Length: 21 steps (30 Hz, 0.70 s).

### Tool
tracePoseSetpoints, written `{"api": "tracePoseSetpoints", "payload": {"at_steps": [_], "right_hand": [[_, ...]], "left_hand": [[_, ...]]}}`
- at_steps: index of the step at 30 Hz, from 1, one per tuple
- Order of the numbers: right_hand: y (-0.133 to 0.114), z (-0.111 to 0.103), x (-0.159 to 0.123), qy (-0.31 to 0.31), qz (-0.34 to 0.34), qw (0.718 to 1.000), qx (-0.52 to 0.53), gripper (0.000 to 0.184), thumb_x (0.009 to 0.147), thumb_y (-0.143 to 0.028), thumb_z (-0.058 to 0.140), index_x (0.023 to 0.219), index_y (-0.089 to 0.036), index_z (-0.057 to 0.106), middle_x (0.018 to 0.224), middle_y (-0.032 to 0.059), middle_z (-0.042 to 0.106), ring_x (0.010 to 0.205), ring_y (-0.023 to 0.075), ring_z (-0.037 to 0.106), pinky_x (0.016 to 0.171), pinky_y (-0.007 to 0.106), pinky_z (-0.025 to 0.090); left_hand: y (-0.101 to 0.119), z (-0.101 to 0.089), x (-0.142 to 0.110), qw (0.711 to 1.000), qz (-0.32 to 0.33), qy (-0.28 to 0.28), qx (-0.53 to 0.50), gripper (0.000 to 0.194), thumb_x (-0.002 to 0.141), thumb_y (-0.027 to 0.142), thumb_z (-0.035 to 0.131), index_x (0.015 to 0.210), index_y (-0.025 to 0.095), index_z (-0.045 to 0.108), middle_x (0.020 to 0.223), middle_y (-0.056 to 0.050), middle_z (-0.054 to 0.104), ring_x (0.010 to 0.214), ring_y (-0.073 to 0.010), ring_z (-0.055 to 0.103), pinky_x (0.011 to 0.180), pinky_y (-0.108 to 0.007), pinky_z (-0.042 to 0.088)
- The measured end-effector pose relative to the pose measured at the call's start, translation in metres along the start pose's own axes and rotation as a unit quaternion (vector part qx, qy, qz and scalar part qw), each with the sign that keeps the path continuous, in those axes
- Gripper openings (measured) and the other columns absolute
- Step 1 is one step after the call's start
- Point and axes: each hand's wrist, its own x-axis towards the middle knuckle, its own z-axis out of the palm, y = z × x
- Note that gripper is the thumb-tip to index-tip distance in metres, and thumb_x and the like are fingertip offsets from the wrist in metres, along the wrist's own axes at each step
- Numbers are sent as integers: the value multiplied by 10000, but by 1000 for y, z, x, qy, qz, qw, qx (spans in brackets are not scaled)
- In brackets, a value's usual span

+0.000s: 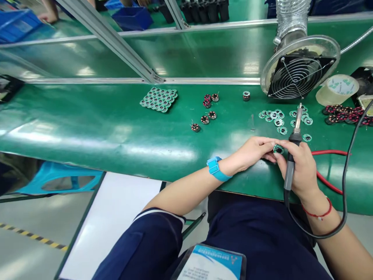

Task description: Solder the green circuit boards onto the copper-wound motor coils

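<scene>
Between my two hands is a small round green circuit board (278, 149), held low over the front part of the green bench. My left hand (258, 151) pinches it from the left with its fingertips; whether a motor coil sits under it is hidden. My right hand (303, 167) has its thumb and forefinger at the board's right side. That same hand also grips a soldering iron (289, 171), tip pointing up and away. Several loose round boards (279, 122) lie just beyond my hands.
A fume extractor fan (297, 77) stands behind the loose boards. Wound coils (345, 115) and a tape roll (337, 89) are at the right. Farther left lie several coils (205, 119) and a panel of boards (159, 99). The iron's black cable (346, 186) loops over my right wrist.
</scene>
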Motion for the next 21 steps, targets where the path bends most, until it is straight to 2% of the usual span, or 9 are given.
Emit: {"api": "tracePoseSetpoints", "payload": {"at_steps": [5, 8, 10, 13, 16, 19, 21], "right_hand": [[2, 5, -2, -38, 61, 997, -20, 327, 895, -290, 551, 1217, -235, 540, 1010, 65, 664, 873, 220, 590, 745, 357, 488], [5, 8, -2, -43, 61, 997, -10, 351, 886, -301, 563, 1231, -242, 541, 986, 66, 661, 868, 227, 590, 748, 376, 500], [6, 9, -2, -37, 45, 998, 0, 403, 876, -308, 581, 1268, -240, 516, 1038, 78, 661, 909, 232, 593, 778, 393, 514], [8, 8, -4, -27, 55, 997, 45, 482, 858, -303, 609, 1318, -246, 478, 1214, 96, 626, 1050, 245, 576, 883, 435, 510], [11, 4, -7, -17, 103, 991, 88, 451, 868, -297, 583, 1308, -248, 499, 1196, 97, 630, 1031, 240, 587, 886, 449, 514], [19, -6, -6, -14, 143, 985, 95, 405, 883, -335, 553, 1272, -228, 531, 1098, 100, 648, 894, 210, 615, 794, 409, 541], [29, -15, 2, -19, 169, 981, 99, 393, 879, -371, 553, 1241, -218, 548, 1079, 97, 654, 865, 193, 627, 776, 382, 545]], "left_hand": [[-1, 4, -2, 999, 40, -3, 5, 300, 946, 293, 485, 1028, 66, 664, 772, -59, 675, 727, -89, 655, 786, -261, 543], [-2, 2, 1, 996, 48, 0, 79, 224, 884, 255, 575, 1001, 83, 657, 775, -39, 655, 676, -79, 622, 731, -253, 535], [1, -3, 5, 989, 60, 30, 130, 217, 831, 194, 626, 1024, 95, 639, 762, -16, 635, 639, -67, 592, 672, -227, 515], [12, -24, 17, 970, 92, 132, 181, 305, 828, 197, 631, 1116, 120, 565, 816, -4, 616, 658, -55, 564, 638, -195, 484], [31, -59, 33, 929, 105, 249, 251, 275, 857, 198, 603, 1106, 105, 533, 880, -24, 605, 707, -61, 553, 660, -201, 487], [49, -92, 52, 892, 93, 293, 331, 227, 883, 252, 598, 1052, 102, 581, 963, -56, 623, 810, -111, 596, 735, -278, 533], [57, -105, 63, 869, 90, 302, 380, 281, 908, 326, 572, 1097, 120, 591, 1068, -74, 622, 927, -154, 615, 810, -346, 550]]}}
